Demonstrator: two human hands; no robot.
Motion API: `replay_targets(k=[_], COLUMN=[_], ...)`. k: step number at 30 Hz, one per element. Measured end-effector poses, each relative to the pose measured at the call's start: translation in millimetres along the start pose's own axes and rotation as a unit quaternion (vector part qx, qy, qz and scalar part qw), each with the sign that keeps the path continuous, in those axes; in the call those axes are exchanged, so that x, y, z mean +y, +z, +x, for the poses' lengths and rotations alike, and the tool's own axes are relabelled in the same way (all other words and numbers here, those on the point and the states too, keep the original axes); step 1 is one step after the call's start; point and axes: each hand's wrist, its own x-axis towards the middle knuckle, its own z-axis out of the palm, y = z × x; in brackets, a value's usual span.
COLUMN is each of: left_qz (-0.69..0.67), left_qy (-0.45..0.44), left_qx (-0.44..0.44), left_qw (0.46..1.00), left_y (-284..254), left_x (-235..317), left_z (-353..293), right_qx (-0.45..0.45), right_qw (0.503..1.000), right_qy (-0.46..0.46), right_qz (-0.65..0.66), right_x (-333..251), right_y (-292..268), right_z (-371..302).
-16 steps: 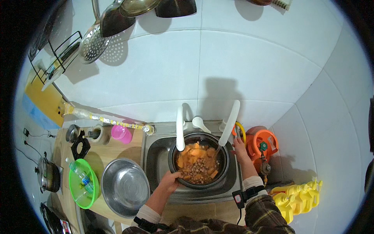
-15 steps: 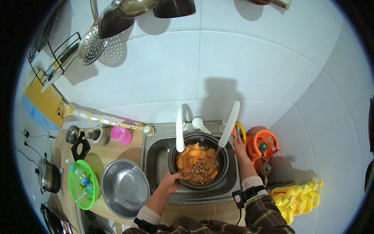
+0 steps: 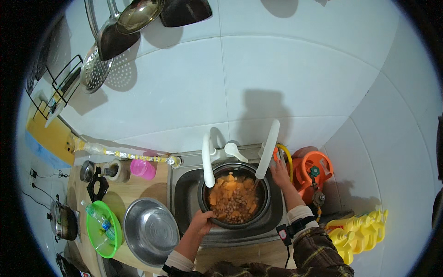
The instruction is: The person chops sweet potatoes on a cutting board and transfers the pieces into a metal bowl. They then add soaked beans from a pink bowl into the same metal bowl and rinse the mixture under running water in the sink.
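A dark round pot (image 3: 201,196) sits in the steel sink, holding orange chunks (image 3: 230,185) and small round brown beans or nuts (image 3: 229,203) in cloudy liquid. My left hand (image 3: 201,222) grips its lower left rim, thumb on top and the other fingers mostly hidden beneath. Over the pot's right side hangs a white spout (image 3: 269,150), with a thin stream of water falling from it. My right hand (image 3: 280,174) reaches up beside this spout, its fingers at a small orange tap handle (image 3: 275,153); the spout partly hides the contact. Another white spout (image 3: 207,161) curves over the pot's left side.
Left of the sink (image 3: 183,194) stand a steel basin (image 3: 151,231), a green basin (image 3: 116,217) with plastic bottles, and a pink cup (image 3: 143,169). An orange gas cylinder (image 3: 304,184) and yellow jugs (image 3: 353,233) are at the right. Utensils (image 3: 134,32) hang overhead.
The whole view has shifted and tilted slightly. The orange chunks and beans have moved about in the liquid. Both hands keep nearly the same places, left on the pot and right by the orange handle.
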Motion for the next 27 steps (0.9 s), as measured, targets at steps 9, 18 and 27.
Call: replay_targets(k=[9, 18, 27], left_qz=[-0.096, -0.087, -0.071], left_qy=[-0.040, -0.017, -0.017], left_qx=[-0.026, -0.057, -0.038], left_qw=[0.994, 0.994, 0.997], left_y=[-3, -9, -5], left_x=[-1, -8, -5], left_z=[1, 8, 2], right_qx=[-0.005, 0.034, 0.010], right_qw=[0.982, 0.809, 0.772], right_qy=[0.084, 0.191, 0.171], right_qz=[0.168, 0.555, 0.613], right_x=[-21, -42, -43], right_y=[-10, -46, -51], right_z=[-2, -5, 8])
